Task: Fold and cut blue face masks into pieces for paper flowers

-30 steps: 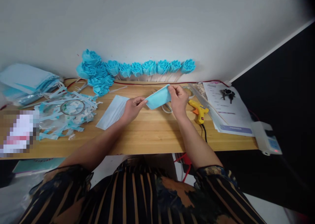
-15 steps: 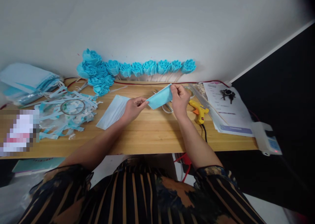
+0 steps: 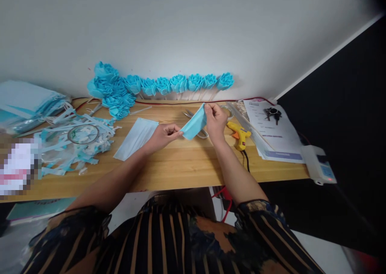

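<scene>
A folded piece of blue face-mask fabric (image 3: 194, 124) is stretched at a slant between my two hands above the table. My left hand (image 3: 164, 136) pinches its lower left corner with thumb and finger. At the upper right corner, my right hand (image 3: 215, 119) grips it in closed fingers. Partly hidden beneath the fabric lie scissors (image 3: 202, 135). A flat pale blue face mask (image 3: 136, 137) rests on the table beside my left hand. Close to my right wrist is a yellow glue gun (image 3: 240, 135) with a black cord.
Blue fabric flowers (image 3: 177, 83) on sticks line the wall. At left are cut strips (image 3: 64, 155), a tape roll (image 3: 70, 134) and stacked masks (image 3: 27, 101). Papers (image 3: 271, 131) with keys (image 3: 274, 113) lie right, near a white power box (image 3: 318, 165) at the wooden table's (image 3: 169, 173) edge.
The fabric's outer edge has folded over a little, and its lower part hangs slightly lower. Both hands keep their hold. The whole view has shifted slightly.
</scene>
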The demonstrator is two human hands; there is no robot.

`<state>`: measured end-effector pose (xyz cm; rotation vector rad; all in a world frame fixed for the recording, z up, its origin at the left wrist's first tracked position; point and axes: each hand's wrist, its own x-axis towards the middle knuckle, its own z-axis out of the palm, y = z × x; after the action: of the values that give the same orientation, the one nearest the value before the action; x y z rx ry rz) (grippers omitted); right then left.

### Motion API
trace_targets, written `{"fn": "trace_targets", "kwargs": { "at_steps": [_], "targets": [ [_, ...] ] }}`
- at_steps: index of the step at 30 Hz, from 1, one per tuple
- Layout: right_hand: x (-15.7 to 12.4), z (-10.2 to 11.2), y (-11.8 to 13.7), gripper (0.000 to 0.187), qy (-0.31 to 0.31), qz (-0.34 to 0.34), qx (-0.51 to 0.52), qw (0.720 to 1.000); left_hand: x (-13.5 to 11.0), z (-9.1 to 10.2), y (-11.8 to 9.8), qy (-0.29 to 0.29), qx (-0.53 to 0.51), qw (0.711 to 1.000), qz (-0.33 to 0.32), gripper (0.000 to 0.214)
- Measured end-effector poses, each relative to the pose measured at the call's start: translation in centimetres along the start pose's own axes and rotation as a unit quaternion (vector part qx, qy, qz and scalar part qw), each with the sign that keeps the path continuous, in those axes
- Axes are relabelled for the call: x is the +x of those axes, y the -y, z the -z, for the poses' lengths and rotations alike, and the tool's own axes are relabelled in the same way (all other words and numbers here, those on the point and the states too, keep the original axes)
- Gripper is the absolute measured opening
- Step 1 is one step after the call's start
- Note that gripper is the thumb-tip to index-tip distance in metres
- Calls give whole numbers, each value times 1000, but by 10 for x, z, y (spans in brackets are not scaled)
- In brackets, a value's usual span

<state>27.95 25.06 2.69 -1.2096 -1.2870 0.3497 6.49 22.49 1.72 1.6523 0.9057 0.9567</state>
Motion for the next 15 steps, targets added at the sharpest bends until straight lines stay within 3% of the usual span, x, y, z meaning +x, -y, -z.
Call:
{"fn": "trace_targets", "kwargs": {
  "at_steps": [5, 15],
  "targets": [
    [0, -1, 1, 37, 5, -8, 20, 1000, -1, 0, -5, 24, -37, 999, 15, 49],
    [0, 0, 5, 26, -6, -37, 26, 999, 3, -1, 2, -25, -43, 998, 32, 46]
  ]
}}
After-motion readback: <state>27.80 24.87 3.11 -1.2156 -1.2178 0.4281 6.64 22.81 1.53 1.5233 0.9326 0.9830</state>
